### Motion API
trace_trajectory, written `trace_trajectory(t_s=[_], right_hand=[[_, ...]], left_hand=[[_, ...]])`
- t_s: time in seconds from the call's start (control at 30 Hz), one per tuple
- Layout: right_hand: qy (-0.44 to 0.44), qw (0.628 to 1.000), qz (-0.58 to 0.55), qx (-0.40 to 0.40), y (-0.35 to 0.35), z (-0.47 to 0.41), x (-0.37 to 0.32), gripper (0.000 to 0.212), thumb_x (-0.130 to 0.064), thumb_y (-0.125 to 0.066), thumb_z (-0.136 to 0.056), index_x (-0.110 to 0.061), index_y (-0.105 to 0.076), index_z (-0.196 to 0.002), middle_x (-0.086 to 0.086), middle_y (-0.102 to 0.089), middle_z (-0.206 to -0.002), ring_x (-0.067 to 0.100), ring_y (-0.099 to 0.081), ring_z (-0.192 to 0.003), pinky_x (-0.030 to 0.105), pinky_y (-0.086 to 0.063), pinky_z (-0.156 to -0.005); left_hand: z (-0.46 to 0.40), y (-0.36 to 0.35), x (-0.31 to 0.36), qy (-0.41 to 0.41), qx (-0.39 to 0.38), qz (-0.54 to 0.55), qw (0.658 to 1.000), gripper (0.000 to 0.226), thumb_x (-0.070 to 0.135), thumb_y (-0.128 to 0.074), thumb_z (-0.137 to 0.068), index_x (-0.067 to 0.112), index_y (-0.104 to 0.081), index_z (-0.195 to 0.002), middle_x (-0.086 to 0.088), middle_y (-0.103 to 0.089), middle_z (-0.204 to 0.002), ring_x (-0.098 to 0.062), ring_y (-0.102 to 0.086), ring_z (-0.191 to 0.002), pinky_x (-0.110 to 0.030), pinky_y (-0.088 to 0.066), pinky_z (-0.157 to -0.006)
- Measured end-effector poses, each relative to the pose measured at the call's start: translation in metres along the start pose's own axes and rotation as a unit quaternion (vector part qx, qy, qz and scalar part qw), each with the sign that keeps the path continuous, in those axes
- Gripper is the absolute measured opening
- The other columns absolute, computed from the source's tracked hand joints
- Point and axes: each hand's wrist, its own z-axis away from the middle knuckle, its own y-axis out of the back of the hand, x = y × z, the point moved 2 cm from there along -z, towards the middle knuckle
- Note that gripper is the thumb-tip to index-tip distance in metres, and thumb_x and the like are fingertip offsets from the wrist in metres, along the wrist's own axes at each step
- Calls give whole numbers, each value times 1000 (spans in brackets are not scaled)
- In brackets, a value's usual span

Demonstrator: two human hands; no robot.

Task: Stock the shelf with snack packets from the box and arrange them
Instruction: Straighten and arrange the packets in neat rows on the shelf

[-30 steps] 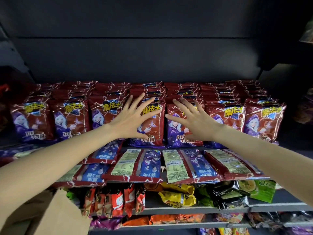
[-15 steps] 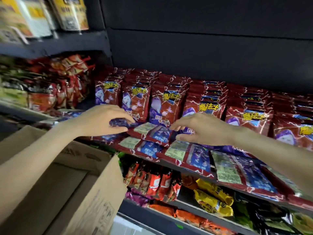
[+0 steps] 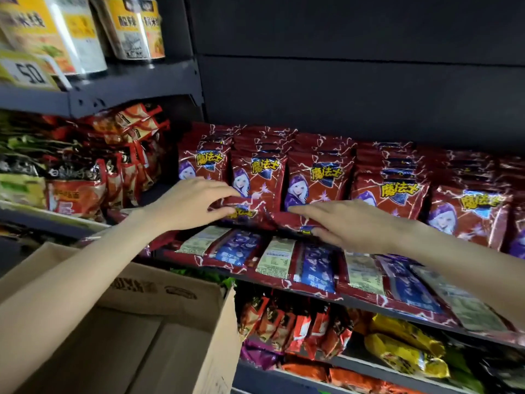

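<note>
Upright rows of red snack packets (image 3: 321, 177) with a purple-hooded figure fill the dark shelf (image 3: 426, 322). Several more lie face down along its front edge (image 3: 281, 260). My left hand (image 3: 190, 203) pinches the top of a red packet (image 3: 241, 213) held low in front of the left rows. My right hand (image 3: 358, 223) grips a second red packet (image 3: 287, 218), fingers on top and thumb under it. The open cardboard box (image 3: 170, 294) sits below my left forearm; only its bare bottom flaps show inside.
Below are orange-red sachets (image 3: 284, 319) and yellow packets (image 3: 403, 345). The neighbouring bay on the left holds noodle packs (image 3: 74, 189); above it stand yellow pouches (image 3: 56, 29) behind a price tag (image 3: 28, 72). A dark back panel rises behind the red rows.
A second ago both hands were spread open against the upright packets. The view has swung left, and each hand has closed on a red packet in front of the left rows.
</note>
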Motion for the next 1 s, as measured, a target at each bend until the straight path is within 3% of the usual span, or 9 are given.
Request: trace_trajectory(t_s=[0.1,0.2,0.33,0.47,0.63,0.7,0.77,0.83,1.0], right_hand=[[-35,992,64,100,6,-12,15,60,-18,-38,-100,-30,-7,-150,1,-52,-132,18,-63,-86,33,-54,-64],[-94,985,87,112,4,-30,32,69,-5,-47,-91,-26,-17,-150,5,-59,-115,15,-50,-59,24,-36,-42],[-143,980,91,108,0,-46,48,77,-3,-45,-88,-34,-12,-150,7,-52,-125,20,-56,-71,26,-36,-48],[-131,987,28,88,-3,-52,58,60,-44,-41,-97,-42,-8,-148,3,-54,-122,21,-60,-90,32,-47,-68],[-111,986,-112,62,1,-55,63,67,-30,-61,-91,-41,-23,-145,-7,-54,-70,8,-45,-53,33,-42,-67],[-114,984,-128,49,2,-58,69,66,-30,-62,-90,-44,-24,-143,2,-65,-97,13,-58,-73,36,-47,-77],[-120,989,-68,60,1,-62,71,68,-29,-62,-90,-43,-23,-144,6,-55,-128,21,-55,-107,37,-48,-88],[-128,987,33,97,-4,-66,68,71,-25,-64,-87,-39,-25,-145,6,-50,-129,25,-46,-118,38,-48,-91],[-125,962,170,172,-17,-58,58,71,-17,-73,-70,-26,-46,-136,16,-45,-138,33,-45,-122,49,-44,-94]], left_hand=[[-32,2,-6,-6,68,-4,998,44,41,-48,-94,20,-51,-132,1,-57,-131,-20,-57,-114,-38,-42,-96],[-62,-2,-13,-8,80,-4,997,39,36,-47,-96,17,-50,-131,-3,-63,-122,-21,-64,-95,-37,-49,-84],[-91,-18,-27,26,45,14,999,45,43,-44,-96,18,-45,-132,-5,-65,-116,-21,-64,-84,-39,-52,-75],[-100,-32,-35,25,5,23,999,68,64,-42,-86,19,-41,-137,-5,-68,-104,-18,-64,-81,-34,-51,-79],[-104,-35,-45,13,-17,41,999,90,78,-39,-68,17,-45,-135,-7,-67,-81,-18,-62,-70,-37,-52,-76],[-109,-33,-47,-4,4,13,1000,91,78,-38,-67,18,-45,-135,-6,-68,-86,-17,-61,-70,-32,-51,-71],[-114,-33,-44,-19,43,-20,999,85,75,-41,-72,19,-44,-135,-6,-64,-112,-18,-62,-93,-31,-51,-79],[-115,-39,-39,-27,75,-10,997,74,65,-50,-79,17,-42,-136,-7,-52,-133,-25,-50,-120,-37,-41,-99],[-107,-45,-29,-138,203,-94,965,51,48,-49,-88,15,-47,-127,-10,-46,-133,-26,-46,-117,-44,-35,-101]])
